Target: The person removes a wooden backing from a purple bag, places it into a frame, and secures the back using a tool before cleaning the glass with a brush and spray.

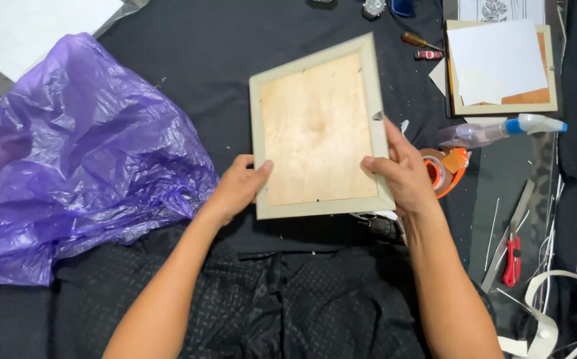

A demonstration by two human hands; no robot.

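The picture frame [318,129] lies back-up, held over the black-covered bench [189,46], its long axis running away from the person and tilted slightly. Left hand [235,189] clamps the near-left edge; right hand [401,173] clamps the near-right edge. Both grips sit equally near. Purple plastic bag [69,153] crowds the left; tape dispenser [444,169] and spray bottle [501,129] crowd the right.

Two bare forearms, no sleeves reaching the wrists or elbows in view. Left hand [237,188] and right hand [402,174] both without rings, watch, bracelet or gloves. Short, unpainted fingernails. Below the hands, a lap covered in black trousers [282,299] of fabric with a fine raised diamond texture, creased down the middle.
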